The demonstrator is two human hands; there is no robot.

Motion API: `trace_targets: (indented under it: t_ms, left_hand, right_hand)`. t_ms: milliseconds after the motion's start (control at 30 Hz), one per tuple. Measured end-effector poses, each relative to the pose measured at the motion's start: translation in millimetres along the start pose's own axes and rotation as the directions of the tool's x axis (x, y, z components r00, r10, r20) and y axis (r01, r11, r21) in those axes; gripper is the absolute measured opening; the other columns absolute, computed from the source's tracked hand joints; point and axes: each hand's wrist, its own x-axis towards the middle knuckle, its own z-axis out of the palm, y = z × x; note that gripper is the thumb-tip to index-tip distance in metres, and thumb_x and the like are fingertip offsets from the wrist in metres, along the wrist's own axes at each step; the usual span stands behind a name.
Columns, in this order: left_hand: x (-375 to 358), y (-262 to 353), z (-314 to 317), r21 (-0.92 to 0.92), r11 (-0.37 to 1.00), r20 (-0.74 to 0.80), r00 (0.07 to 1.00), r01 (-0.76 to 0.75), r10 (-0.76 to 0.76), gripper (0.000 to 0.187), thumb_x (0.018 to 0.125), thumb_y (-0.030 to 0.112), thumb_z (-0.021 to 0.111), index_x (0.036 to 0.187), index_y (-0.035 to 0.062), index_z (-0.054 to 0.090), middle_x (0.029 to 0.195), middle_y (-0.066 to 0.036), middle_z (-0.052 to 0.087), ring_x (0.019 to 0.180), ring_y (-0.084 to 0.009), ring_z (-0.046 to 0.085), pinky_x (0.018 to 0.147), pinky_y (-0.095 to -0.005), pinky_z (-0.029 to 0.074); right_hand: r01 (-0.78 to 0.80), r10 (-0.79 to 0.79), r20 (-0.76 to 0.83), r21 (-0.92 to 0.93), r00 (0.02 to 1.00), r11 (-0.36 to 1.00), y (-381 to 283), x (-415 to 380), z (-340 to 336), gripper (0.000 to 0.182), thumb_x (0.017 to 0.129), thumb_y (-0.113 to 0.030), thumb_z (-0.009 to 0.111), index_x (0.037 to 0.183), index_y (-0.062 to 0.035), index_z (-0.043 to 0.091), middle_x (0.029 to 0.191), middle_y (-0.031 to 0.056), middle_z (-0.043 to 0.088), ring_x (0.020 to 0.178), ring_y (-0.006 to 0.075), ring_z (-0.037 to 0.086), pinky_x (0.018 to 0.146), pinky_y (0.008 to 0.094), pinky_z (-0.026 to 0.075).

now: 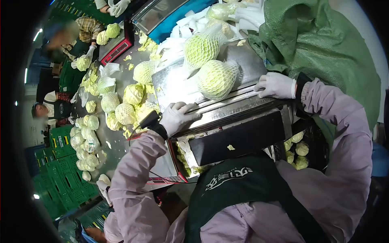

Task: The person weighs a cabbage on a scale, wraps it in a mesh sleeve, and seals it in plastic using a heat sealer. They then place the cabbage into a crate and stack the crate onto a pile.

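Observation:
My left hand (177,116), in a white glove, rests flat on the near-left edge of a steel tray (243,65). My right hand (276,85), also gloved, presses on the tray's near-right edge. Neither hand holds anything. On the tray lie two cabbages in white foam netting, one (216,79) nearer me and one (201,48) behind it. Below the tray sits a black panel (239,139) with a cabbage scrap on it.
Many netted cabbages (125,113) and loose leaves cover the steel table on the left. A large green sack (320,44) lies at the right. A scale (115,47) stands farther back. Other people work at the table's far side. Green crates (60,162) stand lower left.

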Motion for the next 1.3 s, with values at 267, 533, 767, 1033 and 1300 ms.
trace_targets:
  t_ms: [267,533,767,1033,1300]
  left_hand:
    - [-27,61,-36,-0.668,0.434,0.326,0.762,0.605,-0.560,0.009,0.088,0.009,0.055,0.085,0.0016,0.056,0.076,-0.014,0.062,0.072,-0.0284,0.062,0.070,-0.0347,0.049]
    - [20,-9,-218,-0.792,-0.184,-0.302,0.635,-0.583,-0.711,0.015,0.087,0.010,0.059,0.100,0.0038,0.055,0.080,-0.002,0.059,0.073,-0.0073,0.056,0.057,-0.0232,0.044]
    - [95,-154,-14,-0.237,0.907,0.137,0.937,0.347,-0.323,0.029,0.079,-0.009,0.050,0.105,0.0010,0.058,0.102,-0.019,0.062,0.096,-0.0308,0.060,0.082,-0.0368,0.048]
    - [74,-43,15,-0.980,0.101,0.071,0.771,0.173,-0.633,0.092,0.078,0.012,0.074,0.148,0.0075,0.014,0.132,-0.021,0.040,0.119,-0.0305,0.047,0.097,-0.0379,0.044]
    - [95,-41,8,-0.920,0.384,-0.187,0.778,0.075,-0.599,0.084,0.078,0.033,0.074,0.140,-0.0019,0.029,0.136,-0.022,0.040,0.121,-0.0312,0.046,0.099,-0.0430,0.042]
  right_hand:
    - [-0.458,0.502,0.110,0.608,0.858,0.649,-61,-15,-27,0.013,0.092,-0.012,0.052,0.083,-0.0049,0.059,0.076,0.0074,0.066,0.073,0.0234,0.065,0.067,0.0333,0.050]
    - [0.084,0.312,-0.225,0.909,0.923,0.408,20,50,-182,0.026,0.087,-0.003,0.055,0.113,0.0007,0.057,0.096,0.0100,0.063,0.088,0.0231,0.063,0.080,0.0321,0.051]
    - [-0.320,0.325,-0.241,0.060,0.915,0.946,120,133,-42,0.065,0.079,0.003,0.055,0.141,0.0011,0.033,0.132,0.0215,0.048,0.120,0.0342,0.050,0.102,0.0361,0.040]
    - [-0.279,0.312,-0.123,0.228,0.942,0.933,49,118,-7,0.075,0.080,-0.015,0.060,0.138,0.0162,0.024,0.143,0.0328,0.028,0.134,0.0415,0.031,0.113,0.0423,0.024]
    - [-0.305,0.350,-0.165,0.244,0.922,0.920,37,124,-1,0.079,0.079,-0.013,0.068,0.142,0.0078,0.024,0.134,0.0252,0.043,0.123,0.0326,0.044,0.101,0.0371,0.037]
